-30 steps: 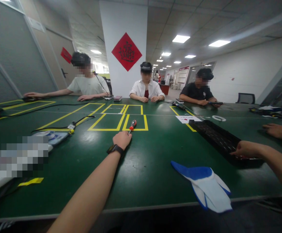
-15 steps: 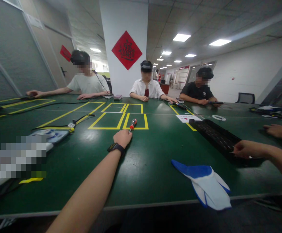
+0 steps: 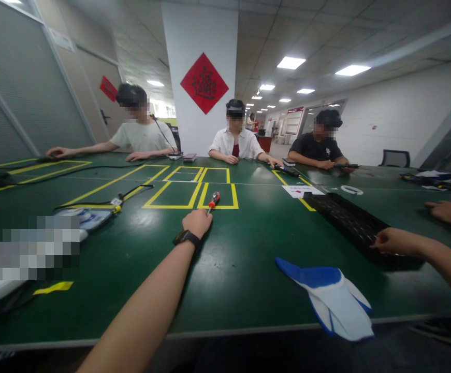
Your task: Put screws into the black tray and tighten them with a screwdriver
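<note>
My left hand (image 3: 197, 223), with a dark watch on its wrist, is closed around the shaft of a screwdriver (image 3: 215, 199) over the green table. The screwdriver's red and dark handle points away from me, inside a yellow tape box. At the right, my right hand (image 3: 398, 241) is at the near end of a long black tray (image 3: 345, 220). Its fingers are pinched together over the tray; whatever they hold is too small to make out. Small light items or slots show in rows inside the tray. A blue and white glove (image 3: 330, 295) lies between my arms.
Yellow tape outlines (image 3: 171, 207) mark the green table. A white paper (image 3: 303, 191) and a white ring (image 3: 351, 190) lie beyond the tray. Cables and a bagged item (image 3: 89, 218) are at left. Another person's hand (image 3: 448, 211) rests at right; three people sit opposite.
My right hand has shifted slightly at the tray's near end. My left hand stays on the screwdriver. The person opposite in the white shirt has reached an arm out toward the dark tool.
</note>
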Action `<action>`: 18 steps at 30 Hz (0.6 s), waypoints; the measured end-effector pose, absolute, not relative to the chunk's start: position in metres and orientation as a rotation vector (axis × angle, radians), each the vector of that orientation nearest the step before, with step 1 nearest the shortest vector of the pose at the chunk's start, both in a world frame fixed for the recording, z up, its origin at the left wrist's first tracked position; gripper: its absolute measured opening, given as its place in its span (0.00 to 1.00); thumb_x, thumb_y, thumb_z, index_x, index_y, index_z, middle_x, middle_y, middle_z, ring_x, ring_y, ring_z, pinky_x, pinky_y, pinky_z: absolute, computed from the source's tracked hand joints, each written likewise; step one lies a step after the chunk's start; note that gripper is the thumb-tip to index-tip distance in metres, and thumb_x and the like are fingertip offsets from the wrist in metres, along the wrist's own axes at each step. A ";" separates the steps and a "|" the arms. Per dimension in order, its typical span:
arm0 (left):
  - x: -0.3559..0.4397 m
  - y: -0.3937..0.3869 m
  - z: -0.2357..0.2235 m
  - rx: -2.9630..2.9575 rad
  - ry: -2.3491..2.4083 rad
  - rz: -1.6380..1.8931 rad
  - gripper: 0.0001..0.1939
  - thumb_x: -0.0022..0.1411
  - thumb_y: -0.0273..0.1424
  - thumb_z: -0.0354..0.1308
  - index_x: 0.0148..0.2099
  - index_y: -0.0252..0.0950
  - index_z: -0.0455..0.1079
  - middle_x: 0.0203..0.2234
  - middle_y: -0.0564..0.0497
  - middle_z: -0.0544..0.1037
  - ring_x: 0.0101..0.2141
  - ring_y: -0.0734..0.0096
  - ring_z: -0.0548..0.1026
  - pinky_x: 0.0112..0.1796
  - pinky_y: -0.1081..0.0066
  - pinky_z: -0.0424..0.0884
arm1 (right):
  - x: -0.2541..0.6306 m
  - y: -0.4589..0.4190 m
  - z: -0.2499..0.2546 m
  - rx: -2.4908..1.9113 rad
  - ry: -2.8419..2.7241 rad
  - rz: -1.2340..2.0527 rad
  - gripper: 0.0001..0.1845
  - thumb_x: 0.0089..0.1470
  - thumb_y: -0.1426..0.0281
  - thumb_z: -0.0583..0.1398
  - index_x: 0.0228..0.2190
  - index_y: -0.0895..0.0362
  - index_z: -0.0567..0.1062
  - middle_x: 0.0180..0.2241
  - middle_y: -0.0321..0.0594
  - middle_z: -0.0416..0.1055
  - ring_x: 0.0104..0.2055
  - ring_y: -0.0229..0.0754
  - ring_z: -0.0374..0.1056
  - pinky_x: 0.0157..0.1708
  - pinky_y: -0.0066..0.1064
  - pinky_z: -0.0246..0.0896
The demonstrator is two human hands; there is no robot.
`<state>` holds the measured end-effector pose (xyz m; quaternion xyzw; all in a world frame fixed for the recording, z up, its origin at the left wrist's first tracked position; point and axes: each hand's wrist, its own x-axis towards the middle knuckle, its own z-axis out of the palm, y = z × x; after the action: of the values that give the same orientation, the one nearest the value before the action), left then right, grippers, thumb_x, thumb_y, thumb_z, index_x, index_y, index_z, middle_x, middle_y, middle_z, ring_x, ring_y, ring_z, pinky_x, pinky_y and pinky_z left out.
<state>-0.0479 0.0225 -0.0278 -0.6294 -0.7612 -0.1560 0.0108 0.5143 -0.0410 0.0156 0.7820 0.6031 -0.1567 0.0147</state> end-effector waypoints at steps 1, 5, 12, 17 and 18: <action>-0.048 0.022 -0.028 -1.970 -2.375 -0.485 0.20 0.58 0.42 0.42 0.36 0.38 0.73 0.35 0.43 0.77 0.37 0.60 0.74 0.34 0.68 0.67 | 0.517 -0.039 0.014 2.424 1.859 -0.475 0.07 0.44 0.70 0.58 0.20 0.61 0.70 0.21 0.43 0.69 0.24 0.39 0.65 0.23 0.28 0.54; -0.048 0.022 -0.027 -1.969 -2.383 -0.484 0.20 0.58 0.42 0.42 0.36 0.38 0.73 0.35 0.44 0.77 0.37 0.61 0.74 0.35 0.68 0.67 | 0.520 -0.034 0.015 2.390 1.785 -0.513 0.12 0.46 0.65 0.58 0.22 0.62 0.72 0.23 0.44 0.70 0.24 0.40 0.64 0.24 0.28 0.52; -0.048 0.022 -0.027 -1.980 -2.378 -0.480 0.20 0.58 0.41 0.42 0.36 0.38 0.73 0.35 0.44 0.77 0.37 0.61 0.74 0.34 0.69 0.67 | 0.504 -0.042 0.029 2.358 1.722 -0.545 0.19 0.50 0.62 0.55 0.21 0.64 0.73 0.22 0.46 0.68 0.23 0.38 0.61 0.24 0.29 0.50; -0.050 0.024 -0.030 -1.963 -2.384 -0.473 0.20 0.58 0.41 0.42 0.36 0.38 0.73 0.35 0.43 0.77 0.37 0.59 0.74 0.33 0.68 0.67 | 0.494 -0.044 0.034 2.426 1.700 -0.669 0.17 0.50 0.68 0.54 0.16 0.64 0.70 0.18 0.44 0.65 0.18 0.34 0.58 0.20 0.27 0.49; -0.050 0.024 -0.030 -1.960 -2.389 -0.468 0.20 0.57 0.41 0.43 0.36 0.38 0.73 0.35 0.43 0.77 0.37 0.60 0.74 0.34 0.68 0.67 | 0.494 -0.043 0.034 2.450 1.686 -0.703 0.16 0.50 0.69 0.54 0.15 0.64 0.70 0.18 0.44 0.65 0.18 0.34 0.58 0.20 0.27 0.50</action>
<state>-0.0496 0.0242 -0.0298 -0.6271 -0.7644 -0.1497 0.0079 0.4936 -0.0426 0.0339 0.8009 0.5513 -0.2297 0.0428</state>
